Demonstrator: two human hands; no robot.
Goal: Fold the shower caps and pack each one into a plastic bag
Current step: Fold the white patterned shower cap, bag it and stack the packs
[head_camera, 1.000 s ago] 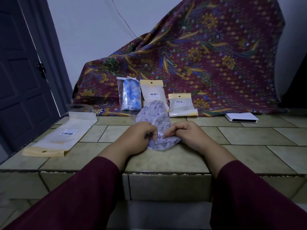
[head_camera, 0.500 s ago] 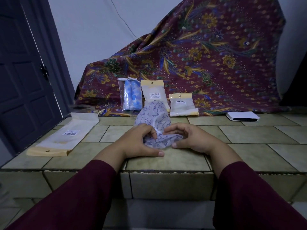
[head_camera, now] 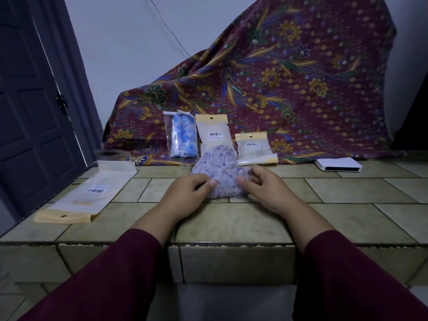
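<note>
Shower cap (head_camera: 218, 176), pale lilac with a dark print, lies crumpled on the tiled ledge (head_camera: 231, 223) between both hands: the left hand (head_camera: 190, 189) pinches its near-left edge with curled fingers and the right hand (head_camera: 261, 186) pinches the right side between thumb and fingertips, likely so the slippery film can be drawn flat and creased instead of springing open. An empty plastic bag (head_camera: 90, 193) waits flat, well apart to the left, while a packed blue cap (head_camera: 183, 135) and two carded packets (head_camera: 214, 133) (head_camera: 253, 147) lean on the patterned cloth (head_camera: 289, 77) just behind, crowding the far side; a white box (head_camera: 338, 164) sits clear at right
</note>
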